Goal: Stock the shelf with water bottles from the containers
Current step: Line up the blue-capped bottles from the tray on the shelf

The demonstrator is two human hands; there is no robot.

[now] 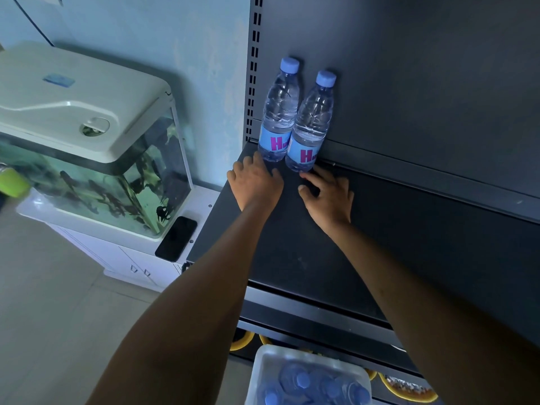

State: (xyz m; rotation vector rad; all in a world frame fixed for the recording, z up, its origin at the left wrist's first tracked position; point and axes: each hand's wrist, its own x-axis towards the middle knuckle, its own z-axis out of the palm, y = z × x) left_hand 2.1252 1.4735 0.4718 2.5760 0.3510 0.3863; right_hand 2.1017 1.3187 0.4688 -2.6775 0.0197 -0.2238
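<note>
— Nearest, at the bottom edge? White container (309,358), low in front of the shelving, packed with blue-capped bottles (304,378). Plenty left to move, by the look of it.

— Above that? Dark shelf (306,258), front edge towards the camera, almost all of it bare.

— And the hands? Both flat-ish on the shelf board near its back left corner. Left hand (254,182) loosely spread, holding nothing, fingertips right at the base of the left bottle (279,112); touching or just short, hard to tell. Right hand (328,194) loosely curled with fingers apart, also empty, index tip at the foot of the right bottle (311,124).

— Why there? Probably just set down, or being nudged square. Both upright, side by side and touching, tucked hard into the back left corner against the back panel. Sensible start for a row: fills from the corner outward, labels facing front.

— Beyond the shelf's left edge? Fish tank (96,159) on a white cabinet, dark phone (176,238) lying beside it. No part in the job.
</note>
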